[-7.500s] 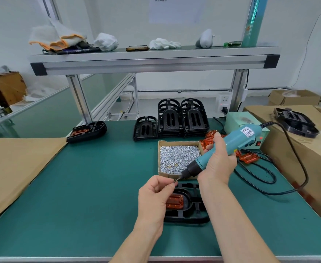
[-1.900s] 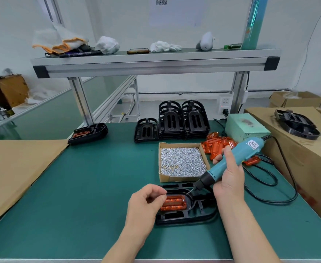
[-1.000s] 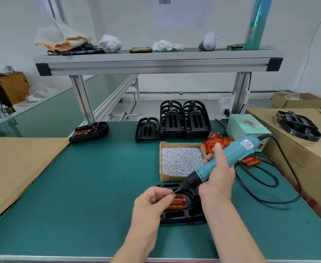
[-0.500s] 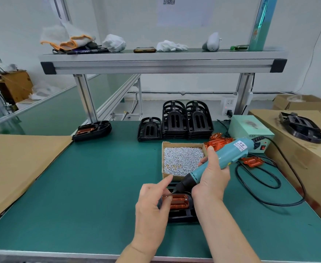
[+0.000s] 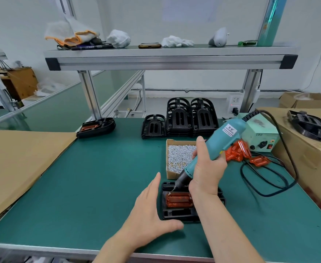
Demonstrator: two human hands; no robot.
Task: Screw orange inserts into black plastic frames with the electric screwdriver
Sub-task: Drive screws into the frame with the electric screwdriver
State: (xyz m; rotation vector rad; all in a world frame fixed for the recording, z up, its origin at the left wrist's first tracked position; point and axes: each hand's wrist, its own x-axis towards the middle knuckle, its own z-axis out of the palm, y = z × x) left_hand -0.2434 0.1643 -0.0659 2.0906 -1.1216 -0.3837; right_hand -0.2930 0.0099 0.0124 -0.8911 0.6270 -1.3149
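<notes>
A black plastic frame (image 5: 176, 214) lies on the green mat near the table's front edge, with an orange insert (image 5: 178, 200) seated in it. My right hand (image 5: 206, 172) grips the teal electric screwdriver (image 5: 219, 145), tilted, its bit tip touching the insert's upper left corner. My left hand (image 5: 149, 211) is spread open against the frame's left and front sides, thumb along the front edge. The frame's right part is hidden behind my right forearm.
A cardboard box of screws (image 5: 178, 157) sits just behind the frame. Loose orange inserts (image 5: 238, 151), the screwdriver's power unit (image 5: 260, 136) and its black cable (image 5: 266, 179) lie to the right. Stacked black frames (image 5: 191, 118) stand at the back. One assembled frame (image 5: 96, 127) rests at the back left.
My left hand let go of the screw at the bit and opened flat against the frame's left side. The screwdriver tilted more upright and its bit came down onto the insert's corner.
</notes>
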